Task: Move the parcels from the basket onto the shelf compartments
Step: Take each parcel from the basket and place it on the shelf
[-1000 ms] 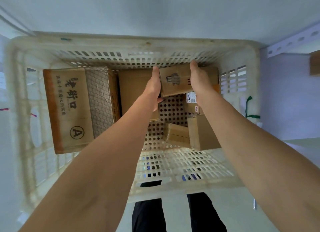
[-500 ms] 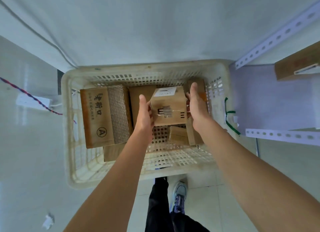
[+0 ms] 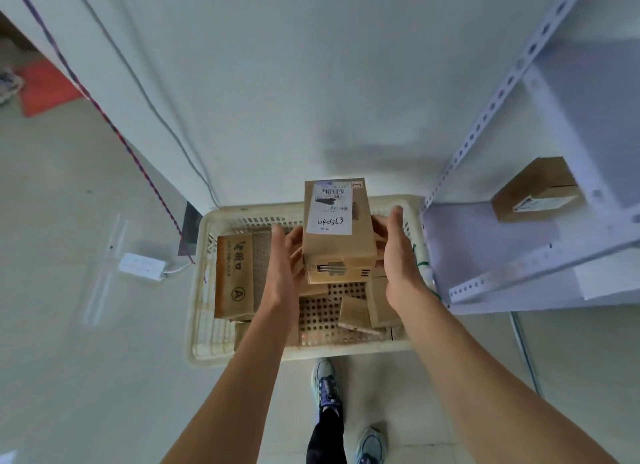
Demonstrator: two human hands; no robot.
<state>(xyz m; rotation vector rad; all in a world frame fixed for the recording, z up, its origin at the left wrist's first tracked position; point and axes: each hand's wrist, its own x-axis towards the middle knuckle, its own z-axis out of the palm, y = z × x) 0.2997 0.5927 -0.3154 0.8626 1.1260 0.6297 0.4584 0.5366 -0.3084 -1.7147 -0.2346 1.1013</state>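
Note:
I hold a small cardboard parcel [image 3: 337,245] with a white shipping label between both hands, lifted above the cream plastic basket [image 3: 199,290] on the floor. My left hand [image 3: 282,273] presses its left side and my right hand [image 3: 398,259] grips its right side, fingers wrapped behind. Inside the basket lie a large brown box marked "A" [image 3: 235,273] at the left and several small parcels [image 3: 367,308] at the right. The white metal shelf [image 3: 502,273] stands to the right, with one parcel [image 3: 535,190] in a compartment.
A white wall rises behind the basket. A white power strip [image 3: 142,266] lies on the floor at the left, with a red-blue cable [image 3: 104,114] running up. My feet [image 3: 325,380] stand just in front of the basket.
Both hands have lifted the labelled parcel up out of the basket, towards me. The view has pulled back and up, so the shelf and floor show more.

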